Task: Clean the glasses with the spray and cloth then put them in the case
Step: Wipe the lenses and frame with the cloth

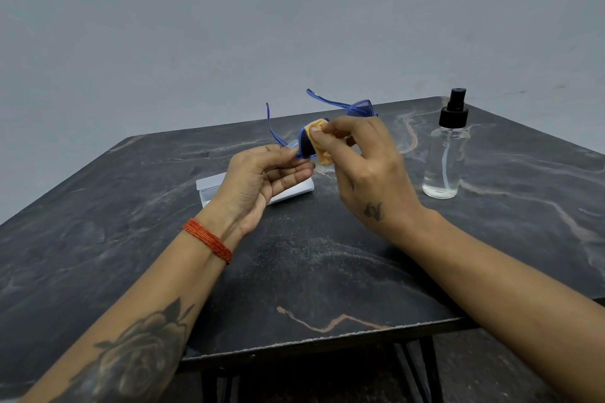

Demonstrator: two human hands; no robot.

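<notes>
Starting at the left, we are wearing a band of orange-red threads [209,240] on the wrist of our left hand [262,178], which is turned palm up, its thumb and fingertips pinching the near end of the translucent blue plastic glasses [358,108] at the hinge by the dark lens. Under that hand, partly hidden by it, the pale white oblong glasses case [296,191] is lying on the dark marbled table [311,271], and we cannot tell from here whether it is open or closed. Between the two hands, the glasses are being held up off the table with both temples unfolded, one temple rising above the left hand and the far lens showing just beyond the right hand's knuckles. Our right hand [366,160] is pinching the small peach-orange soft cloth [319,141] between thumb and fingertips, wrapping it against the near lens. We are judging this to be the wiping step. To the right of the right hand, well apart from it, the clear plastic spray bottle with a black pump top [447,147] is standing upright, untouched. Next, we are likely going to need to shift the cloth to the far lens, then put it down, fold both temples and free the case from beneath the left hand.
</notes>
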